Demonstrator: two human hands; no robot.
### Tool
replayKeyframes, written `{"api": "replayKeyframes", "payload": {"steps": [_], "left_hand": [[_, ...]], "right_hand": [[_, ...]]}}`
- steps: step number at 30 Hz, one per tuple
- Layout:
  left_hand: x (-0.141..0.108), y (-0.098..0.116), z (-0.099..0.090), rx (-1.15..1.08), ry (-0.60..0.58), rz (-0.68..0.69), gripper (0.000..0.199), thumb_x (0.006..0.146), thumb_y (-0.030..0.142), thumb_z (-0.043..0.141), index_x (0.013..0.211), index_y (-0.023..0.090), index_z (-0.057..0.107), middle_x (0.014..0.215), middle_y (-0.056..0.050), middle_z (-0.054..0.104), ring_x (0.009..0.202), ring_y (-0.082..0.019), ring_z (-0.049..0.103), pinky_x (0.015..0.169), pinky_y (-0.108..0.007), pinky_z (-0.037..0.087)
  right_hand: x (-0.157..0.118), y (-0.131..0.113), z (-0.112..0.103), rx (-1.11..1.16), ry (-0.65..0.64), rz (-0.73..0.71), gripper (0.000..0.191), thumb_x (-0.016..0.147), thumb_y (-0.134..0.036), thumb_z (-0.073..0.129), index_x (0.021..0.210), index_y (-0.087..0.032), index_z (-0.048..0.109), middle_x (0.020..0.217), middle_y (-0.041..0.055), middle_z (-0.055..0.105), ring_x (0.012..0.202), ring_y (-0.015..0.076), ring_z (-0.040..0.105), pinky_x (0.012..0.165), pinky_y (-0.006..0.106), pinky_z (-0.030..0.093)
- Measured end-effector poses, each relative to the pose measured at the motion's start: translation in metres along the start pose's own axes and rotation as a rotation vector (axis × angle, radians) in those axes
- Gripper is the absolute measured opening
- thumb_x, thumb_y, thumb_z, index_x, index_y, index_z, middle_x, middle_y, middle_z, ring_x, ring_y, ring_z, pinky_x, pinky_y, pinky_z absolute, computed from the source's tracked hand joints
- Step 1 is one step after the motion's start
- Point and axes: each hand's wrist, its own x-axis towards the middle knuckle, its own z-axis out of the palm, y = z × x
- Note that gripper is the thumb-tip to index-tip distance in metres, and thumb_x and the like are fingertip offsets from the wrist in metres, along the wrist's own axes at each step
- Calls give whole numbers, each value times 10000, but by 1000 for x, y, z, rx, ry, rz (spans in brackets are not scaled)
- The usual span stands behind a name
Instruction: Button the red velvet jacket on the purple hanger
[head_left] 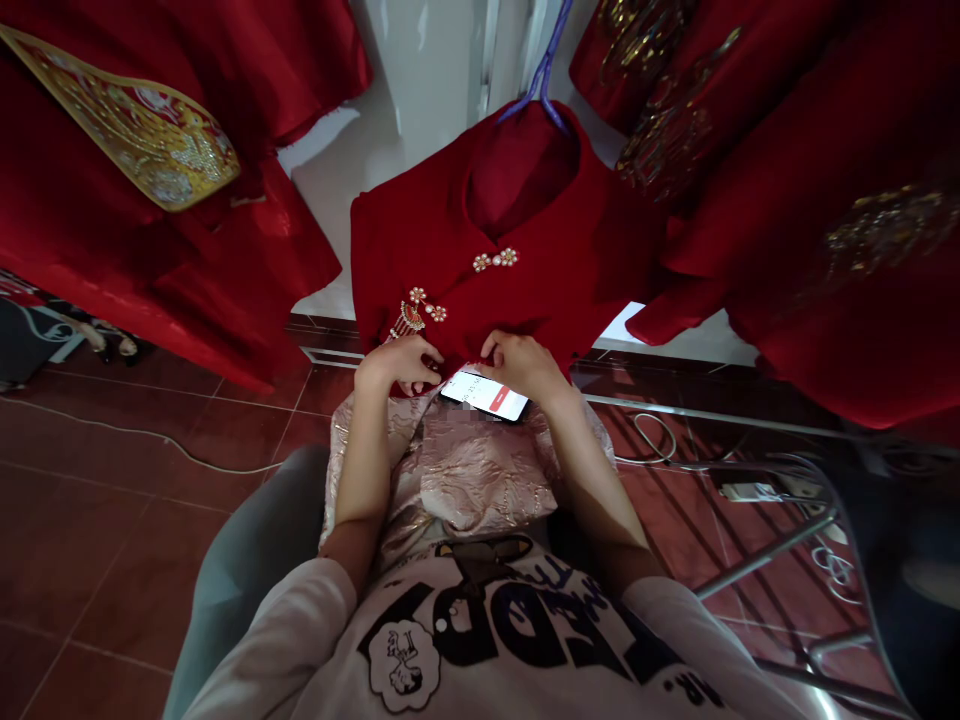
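A person's 2 bare hands rest at the lower part of a red top [442,235], which hangs from a purple hanger [553,40]. The left hand [397,362] curls near a beaded tassel ornament [409,318]; the right hand [523,362] bends just beside a lit smartphone [487,394]. Whether the fingers of either are pinched on cloth, I cannot tell from here. The smartphone lies on pink brocade [487,480] and could slide off if that fabric is pulled; a stray finger could snag the tassel, and a hard tug could drag the garment off its hanger. Its collar [514,190] points up and away from the person, the long axis running back down toward them, canted slightly left
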Motion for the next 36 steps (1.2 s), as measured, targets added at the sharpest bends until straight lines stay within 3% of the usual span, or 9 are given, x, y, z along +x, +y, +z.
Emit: {"api": "replayKeyframes", "payload": {"steps": [5, 10, 16, 21, 27, 31, 36], "left_hand": [[1, 7, 3, 33, -5, -44, 251, 693, 94, 616, 883, 167, 763, 550, -14, 704, 431, -144, 611, 460, -206, 461], [-3, 2, -5, 109, 66, -48, 230, 686, 103, 624, 830, 211, 767, 584, 11, 720, 516, -154, 656, 509, -208, 460], [-9, -26, -21, 231, 320, 110, 148, 711, 158, 681, 785, 238, 781, 708, 19, 749, 649, -150, 677, 605, -225, 441], [5, -45, -23, 203, 482, 204, 90, 645, 148, 715, 674, 232, 703, 628, 20, 646, 643, -159, 598, 642, -253, 437], [25, -53, -20, 219, 551, 113, 228, 573, 108, 742, 597, 225, 548, 640, 5, 545, 695, -195, 574, 698, -304, 468], [17, -59, -24, 240, 550, 17, 213, 594, 113, 728, 608, 231, 552, 594, 14, 546, 611, -183, 551, 621, -301, 404], [4, -62, -29, 123, 540, 81, 190, 608, 205, 792, 690, 229, 623, 644, 21, 648, 602, -165, 605, 585, -272, 420]], "right_hand": [[-1, 2, -3, 36, 10, -27, 119, 841, -247, 769, 906, -227, 672, 868, 8, 755, 803, 175, 679, 635, 271, 358], [0, 6, -2, 51, 5, -44, 123, 832, -263, 768, 913, -228, 683, 846, 1, 746, 778, 167, 671, 639, 272, 369], [2, 8, -1, 64, -12, -53, 122, 835, -255, 756, 931, -225, 686, 858, -6, 747, 782, 161, 667, 644, 270, 368], [2, 6, -2, 60, -10, -52, 112, 840, -243, 747, 926, -224, 678, 869, 0, 748, 781, 164, 662, 634, 269, 348], [3, 11, 0, 96, -2, -95, 104, 849, -245, 734, 913, -217, 657, 842, -1, 711, 750, 150, 629, 638, 264, 364], [4, 18, 4, 134, 63, -179, 128, 835, -264, 763, 880, -210, 656, 909, 15, 676, 748, 137, 611, 678, 262, 420], [6, 17, 4, 255, 162, -177, 144, 770, -146, 762, 818, -189, 634, 933, 40, 672, 698, 121, 602, 678, 264, 471]]}}
